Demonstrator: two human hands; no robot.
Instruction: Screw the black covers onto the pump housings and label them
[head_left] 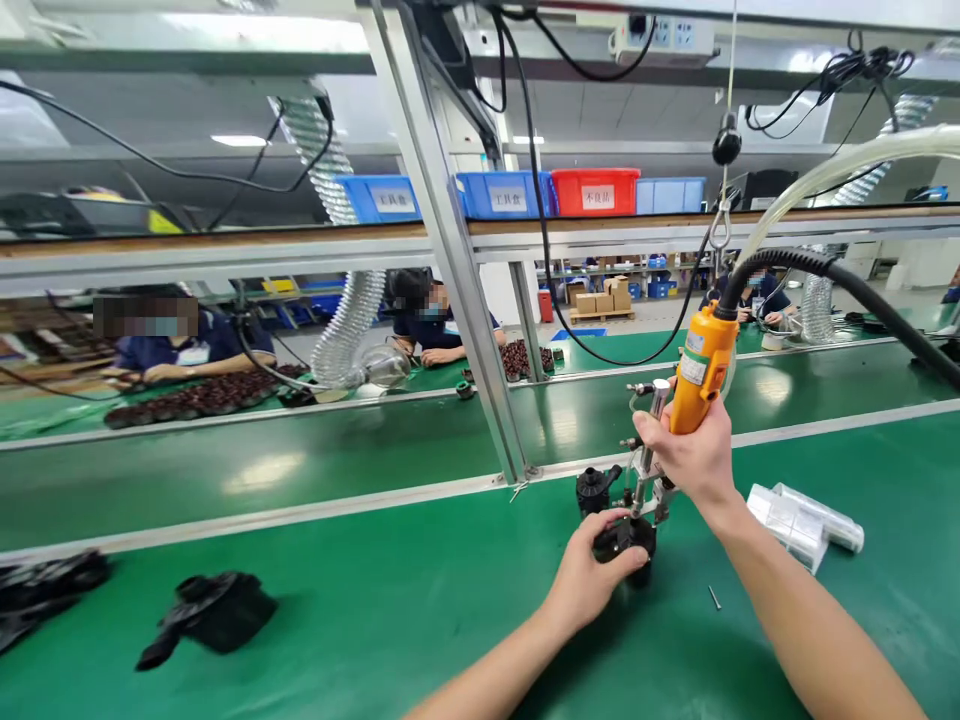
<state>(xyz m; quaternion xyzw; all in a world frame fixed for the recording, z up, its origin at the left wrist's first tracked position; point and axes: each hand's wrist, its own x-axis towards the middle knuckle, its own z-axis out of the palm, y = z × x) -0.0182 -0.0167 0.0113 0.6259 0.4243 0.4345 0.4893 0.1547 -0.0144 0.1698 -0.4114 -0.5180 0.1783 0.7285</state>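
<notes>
Several places are hard to see here: the lower end of the orange power tool (pixel 696 370) goes down among small metal fittings to the black part (pixel 628 540), and I cannot tell whether the tip is touching it. The fingers of the left hand (pixel 589 575) are closed around this black part and cover much of its side, while the right hand (pixel 697 450) is wrapped on the orange power tool and hides its lower body. The writing on the tool's label is too small to read. A thick black hose (pixel 885 300) leaves the top of the tool and is cut off by the right edge; at the left edge, a dark crumpled bundle (pixel 45 590) is also cut, and I cannot say what it is. The held part looks dark and rounded, and it is on the green tabletop (pixel 375 650), right of the middle, under the tilted tool. Just behind it stands a similar black piece (pixel 595 490) with a short spout. Well apart to the left lies a blurred black housing (pixel 225 610), its spout pointing to the lower left. Beside the right forearm are a thin screw (pixel 714 598) and some clear rolls (pixel 795 525).
</notes>
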